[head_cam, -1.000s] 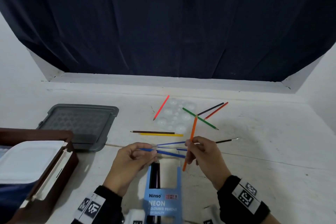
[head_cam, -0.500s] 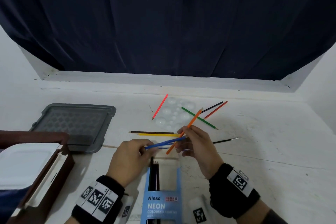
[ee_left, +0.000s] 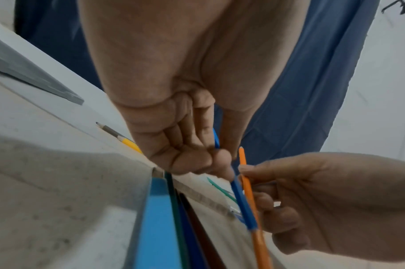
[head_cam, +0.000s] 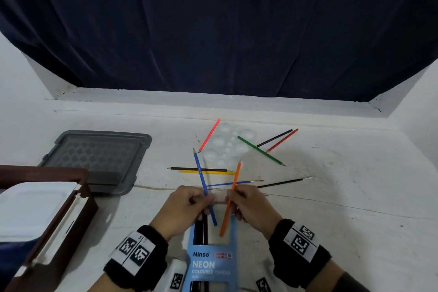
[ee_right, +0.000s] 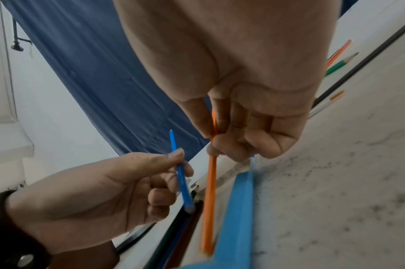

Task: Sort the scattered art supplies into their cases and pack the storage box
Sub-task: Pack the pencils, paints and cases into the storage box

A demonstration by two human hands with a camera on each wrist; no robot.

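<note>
— Blue pencil (head_cam: pixel 204 185) pinched in our left hand (head_cam: pixel 183 208), tip pointing far, butt end over the open pencil case (head_cam: pixel 211 261) at the near edge of the surface (head_cam: pixel 331 208).
— Our right hand (head_cam: pixel 252 206) pinches the orange pencil (head_cam: pixel 231 197), its butt inside the case mouth. More pencils lie scattered farther off by the clear palette (head_cam: pixel 228 147).
</note>
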